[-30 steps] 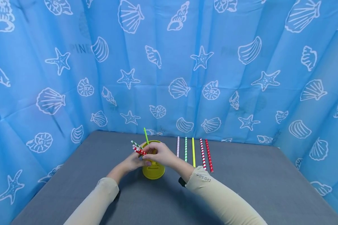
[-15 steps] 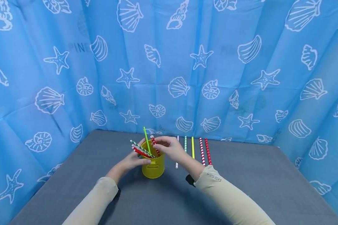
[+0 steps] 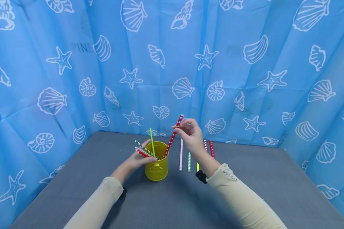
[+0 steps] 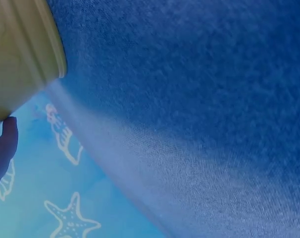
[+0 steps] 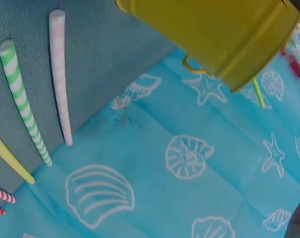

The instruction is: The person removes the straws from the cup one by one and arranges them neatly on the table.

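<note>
A yellow bucket point(image 3: 156, 173) stands upright on the table. My left hand point(image 3: 135, 160) grips its left side, thumb over the front rim beside several leaning straws. Among those straws are a lime green straw point(image 3: 152, 140), a dark green striped straw point(image 3: 142, 147) and a red straw point(image 3: 143, 153). My right hand point(image 3: 192, 137) pinches a red straw with white dots point(image 3: 171, 140) near its upper end. That straw slants up to the right, its lower end at the bucket's right rim. Part of the bucket point(image 4: 21, 54) and a fingertip point(image 4: 7, 139) show in the left wrist view.
Right of the bucket several straws lie in a row: a pale pink straw point(image 3: 181, 156), a green striped straw point(image 3: 189, 162), a yellow straw point(image 5: 10, 157), a red striped straw point(image 3: 205, 145) and a red dotted straw point(image 3: 211, 149). A blue shell-print curtain point(image 3: 172, 70) hangs behind the grey table point(image 3: 246, 181).
My right hand has moved up and right from the bucket's mouth, drawing the red dotted straw most of the way out. My left hand stays on the bucket.
</note>
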The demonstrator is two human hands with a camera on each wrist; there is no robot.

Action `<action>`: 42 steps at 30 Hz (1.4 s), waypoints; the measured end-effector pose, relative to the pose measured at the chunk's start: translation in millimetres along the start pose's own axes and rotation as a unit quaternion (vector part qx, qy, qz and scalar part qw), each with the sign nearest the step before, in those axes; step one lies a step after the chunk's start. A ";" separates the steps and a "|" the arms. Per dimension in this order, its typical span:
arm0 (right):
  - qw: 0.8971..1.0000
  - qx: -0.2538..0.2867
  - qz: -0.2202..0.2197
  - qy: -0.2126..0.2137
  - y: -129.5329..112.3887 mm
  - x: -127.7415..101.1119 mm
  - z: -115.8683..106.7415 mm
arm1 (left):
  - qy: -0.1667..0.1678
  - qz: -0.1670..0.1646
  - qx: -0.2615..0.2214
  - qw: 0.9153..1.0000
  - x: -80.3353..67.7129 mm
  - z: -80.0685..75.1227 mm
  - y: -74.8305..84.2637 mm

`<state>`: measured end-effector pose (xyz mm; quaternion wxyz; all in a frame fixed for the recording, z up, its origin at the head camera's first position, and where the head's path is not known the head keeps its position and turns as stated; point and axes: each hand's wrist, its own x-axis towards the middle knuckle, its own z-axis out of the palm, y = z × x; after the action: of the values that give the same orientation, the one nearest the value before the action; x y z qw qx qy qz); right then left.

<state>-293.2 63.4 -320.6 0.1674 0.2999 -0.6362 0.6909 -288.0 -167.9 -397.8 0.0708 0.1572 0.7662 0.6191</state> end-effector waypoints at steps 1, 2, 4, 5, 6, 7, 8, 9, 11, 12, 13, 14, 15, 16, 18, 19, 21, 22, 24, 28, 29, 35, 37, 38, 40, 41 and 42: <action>1.000 0.006 -0.012 0.009 -0.9 1.8 -1.2 | -0.001 -0.003 0.003 1.000 -0.3 -0.2 0.6; 1.000 0.010 -0.024 0.018 -1.8 3.1 -2.6 | 0.000 -0.008 0.007 1.000 -0.8 -0.3 1.5; 0.999 0.007 -0.041 0.029 -2.6 5.6 -5.9 | -0.003 -0.017 0.013 1.000 -1.8 -0.9 2.9; 0.998 0.001 -0.047 0.035 -2.9 6.5 -7.3 | -0.004 -0.021 0.016 1.000 -2.1 -1.1 3.6; 0.998 -0.007 -0.053 0.040 -3.3 7.5 -8.9 | -0.003 -0.027 0.017 0.999 -2.3 -1.3 4.1; 0.997 -0.014 -0.057 0.045 -3.7 8.4 -10.5 | -0.003 -0.035 0.017 0.999 -2.4 -1.4 4.7; 0.997 -0.022 -0.060 0.048 -3.8 9.3 -12.4 | -0.005 -0.040 0.017 0.999 -2.5 -1.6 5.0; 0.996 -0.028 -0.062 0.051 -4.1 10.4 -14.4 | -0.007 -0.043 0.016 0.999 -2.6 -2.0 5.2; 0.995 -0.038 -0.066 0.057 -4.6 13.1 -18.7 | -0.011 -0.045 0.014 0.999 -2.6 -2.4 5.8; 0.995 -0.042 -0.066 0.060 -4.9 14.6 -21.0 | -0.013 -0.046 0.015 0.999 -2.6 -2.7 5.8; 0.995 -0.044 -0.064 0.061 -5.4 15.9 -23.4 | -0.015 -0.044 0.016 0.999 -2.7 -2.9 5.7; 0.995 -0.047 -0.062 0.061 -5.9 17.0 -25.6 | -0.018 -0.042 0.017 0.999 -2.7 -3.0 5.4; 0.995 -0.052 -0.061 0.060 -6.4 18.0 -27.7 | -0.017 -0.042 0.019 0.999 -2.9 -2.9 5.5; 0.995 -0.058 -0.057 0.058 -6.9 18.9 -29.8 | -0.016 -0.042 0.021 0.999 -3.2 -3.1 5.6; 0.996 -0.068 -0.045 0.048 -8.1 19.4 -33.7 | -0.015 -0.043 0.024 0.999 -3.1 -4.0 4.9; 0.996 -0.073 -0.037 0.040 -8.7 19.2 -35.6 | -0.015 -0.043 0.026 0.999 -3.3 -4.5 4.7; 0.995 -0.089 -0.022 0.026 -9.2 18.6 -39.7 | -0.017 -0.043 0.029 0.999 -3.1 -5.1 4.7; 0.995 -0.096 -0.014 0.018 -9.3 18.0 -42.0 | -0.018 -0.043 0.029 0.998 -2.9 -5.4 4.6; 0.994 -0.112 -0.002 0.006 -9.2 16.7 -46.4 | -0.019 -0.042 0.033 0.998 -2.5 -5.6 4.7; 0.991 -0.136 0.020 -0.006 -8.4 14.1 -57.9 | -0.017 -0.045 0.035 0.998 -2.1 -5.2 5.6; 0.989 -0.142 0.025 -0.007 -7.7 13.8 -61.4 | -0.017 -0.045 0.038 0.998 -1.9 -5.3 6.0; 0.979 -0.189 0.070 -0.034 -6.2 11.4 -83.9 | -0.023 -0.040 0.040 0.998 -2.0 -6.0 7.6; 0.975 -0.203 0.083 -0.045 -6.6 10.4 -91.4 | -0.023 -0.038 0.040 0.998 -2.5 -5.9 7.8; 0.973 -0.208 0.089 -0.050 -6.6 9.9 -95.3 | -0.022 -0.036 0.042 0.998 -2.7 -5.6 7.8; 0.969 -0.218 0.101 -0.058 -5.8 8.8 -103.3 | -0.019 -0.036 0.046 0.998 -3.9 -4.6 7.9; 0.967 -0.225 0.108 -0.062 -5.4 8.1 -107.7 | -0.017 -0.036 0.051 0.998 -4.5 -4.0 7.6; 0.964 -0.230 0.115 -0.066 -4.5 7.4 -112.0 | -0.016 -0.035 0.052 0.998 -5.0 -3.3 7.5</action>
<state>-318.7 172.6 -313.6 0.1089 0.2231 -0.8176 0.5196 -283.2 -171.2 -390.2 0.0963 0.1434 0.8013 0.5728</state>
